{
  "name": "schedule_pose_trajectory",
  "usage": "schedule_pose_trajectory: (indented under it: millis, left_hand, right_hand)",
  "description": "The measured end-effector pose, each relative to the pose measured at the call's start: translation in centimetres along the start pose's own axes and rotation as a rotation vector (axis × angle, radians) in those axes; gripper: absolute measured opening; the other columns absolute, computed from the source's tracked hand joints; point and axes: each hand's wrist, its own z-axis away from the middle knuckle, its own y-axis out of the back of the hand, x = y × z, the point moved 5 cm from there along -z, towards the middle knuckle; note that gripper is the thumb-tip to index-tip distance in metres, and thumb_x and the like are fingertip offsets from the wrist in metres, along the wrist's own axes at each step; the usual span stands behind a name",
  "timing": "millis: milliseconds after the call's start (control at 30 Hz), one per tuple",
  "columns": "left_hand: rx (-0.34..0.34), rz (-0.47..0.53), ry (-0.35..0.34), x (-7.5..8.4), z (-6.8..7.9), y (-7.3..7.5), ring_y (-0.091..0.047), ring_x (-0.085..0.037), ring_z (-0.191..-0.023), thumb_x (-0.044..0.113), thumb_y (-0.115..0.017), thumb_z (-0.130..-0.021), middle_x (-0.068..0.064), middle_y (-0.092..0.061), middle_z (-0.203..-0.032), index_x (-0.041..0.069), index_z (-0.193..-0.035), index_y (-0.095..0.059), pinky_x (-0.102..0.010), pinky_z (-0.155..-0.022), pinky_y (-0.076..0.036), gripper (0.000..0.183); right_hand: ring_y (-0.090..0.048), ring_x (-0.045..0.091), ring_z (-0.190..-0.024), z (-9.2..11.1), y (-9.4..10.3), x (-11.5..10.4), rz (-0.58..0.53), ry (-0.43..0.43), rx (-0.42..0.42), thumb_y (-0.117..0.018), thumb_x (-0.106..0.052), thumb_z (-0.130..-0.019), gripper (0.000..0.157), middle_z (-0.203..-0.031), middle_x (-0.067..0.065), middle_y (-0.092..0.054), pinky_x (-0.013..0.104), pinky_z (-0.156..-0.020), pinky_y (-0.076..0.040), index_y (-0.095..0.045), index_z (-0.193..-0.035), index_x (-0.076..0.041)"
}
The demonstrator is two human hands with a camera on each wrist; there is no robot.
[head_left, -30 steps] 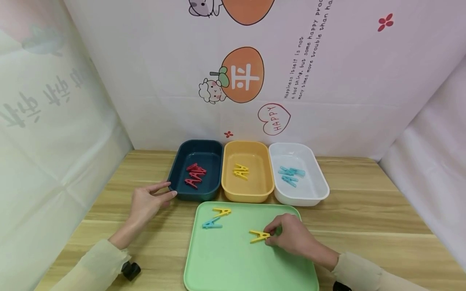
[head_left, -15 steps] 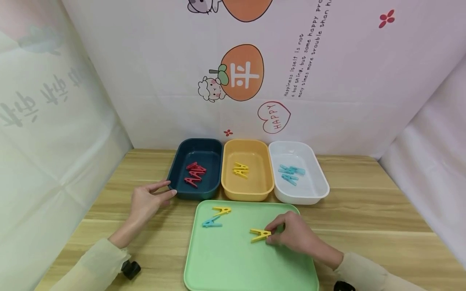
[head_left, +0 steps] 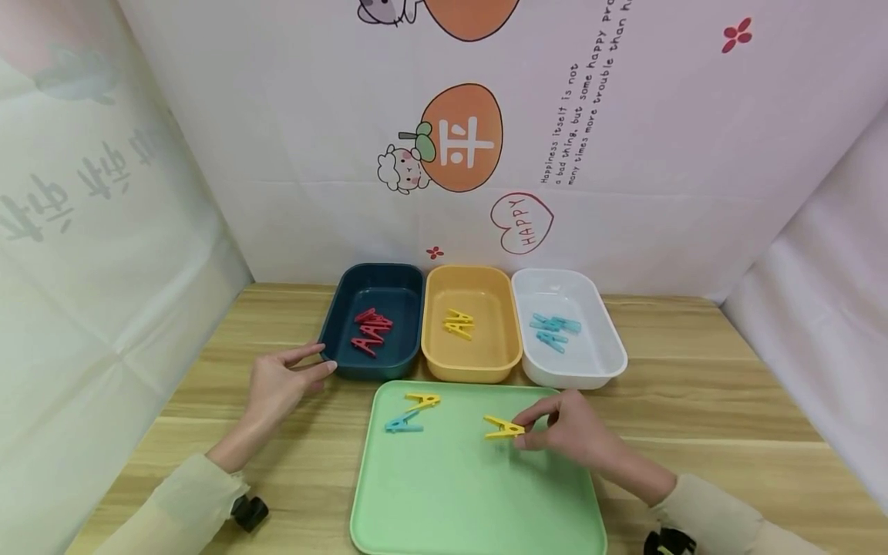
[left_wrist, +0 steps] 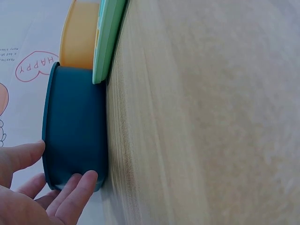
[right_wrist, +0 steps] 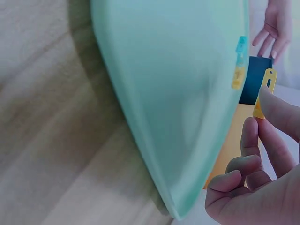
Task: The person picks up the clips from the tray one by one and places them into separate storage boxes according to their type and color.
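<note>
My right hand (head_left: pixel 576 432) pinches a yellow clothespin (head_left: pixel 512 428) between thumb and fingertips, held over the light green tray (head_left: pixel 472 493). In the right wrist view this clothespin (right_wrist: pixel 265 93) stands out from the fingers, its legs away from the hand. Near the tray's back left corner lie another yellow clothespin (head_left: pixel 425 401) and a blue clothespin (head_left: pixel 401 425), close together. My left hand (head_left: pixel 277 385) rests at the near left corner of the dark blue bin (head_left: pixel 378 371). In the left wrist view its thumb touches the rim and the other fingers lie along the outer wall.
Behind the tray the dark blue bin, a yellow bin (head_left: pixel 472 375) and a white bin (head_left: pixel 569 379) stand side by side. They hold red clothespins (head_left: pixel 373 327), yellow clothespins (head_left: pixel 459 324) and blue clothespins (head_left: pixel 553 333) respectively. A printed cloth (head_left: pixel 312 154) hangs behind them.
The right hand has moved slightly back and to the right with the yellow clothespin, lifting it from near the tray's surface. The left hand has stayed at the dark blue bin.
</note>
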Motion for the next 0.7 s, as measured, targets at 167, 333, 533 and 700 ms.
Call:
schedule_pose_trajectory:
  millis: [167,333,533,700]
  left_hand:
    - [0.003,-0.002,0.006,0.0,0.1,0.1,-0.077,-0.034,-0.094,0.017,-0.086,-0.092,-0.022,-0.047,-0.157,-0.001,-0.138,-0.068,-0.036,-0.079,-0.064,0.053]
    - [0.005,-0.003,0.005,0.0,0.0,0.1,-0.077,-0.034,-0.094,0.018,-0.086,-0.092,-0.022,-0.048,-0.157,-0.001,-0.138,-0.068,-0.035,-0.080,-0.064,0.053]
    - [0.006,0.004,-0.003,0.1,-0.1,0.1,-0.077,-0.034,-0.095,0.017,-0.086,-0.092,-0.023,-0.048,-0.157,-0.002,-0.138,-0.068,-0.036,-0.080,-0.064,0.053]
    - [0.003,0.014,0.005,0.0,-0.1,0.1,-0.076,-0.035,-0.098,0.016,-0.086,-0.092,-0.023,-0.047,-0.157,-0.002,-0.138,-0.068,-0.036,-0.081,-0.064,0.053]
  right_hand:
    - [-0.049,0.017,-0.067,0.1,0.9,-0.6,-0.014,-0.066,0.022,-0.095,-0.014,-0.077,0.021,-0.090,-0.001,-0.078,0.024,-0.055,-0.040,-0.086,-0.096,-0.010]
    - [-0.047,0.016,-0.063,-0.4,2.0,-1.5,-0.002,-0.088,0.049,-0.095,-0.015,-0.077,0.021,-0.085,-0.001,-0.076,0.023,-0.051,-0.037,-0.086,-0.097,-0.012]
    - [-0.046,0.016,-0.062,-1.1,3.2,-2.4,-0.018,-0.071,0.065,-0.093,-0.016,-0.080,0.022,-0.087,0.001,-0.075,0.023,-0.051,-0.037,-0.086,-0.100,-0.009]
    - [-0.049,0.018,-0.066,-2.1,4.2,-3.2,0.003,-0.070,0.071,-0.092,-0.018,-0.082,0.022,-0.088,0.001,-0.074,0.023,-0.053,-0.040,-0.086,-0.101,-0.009]
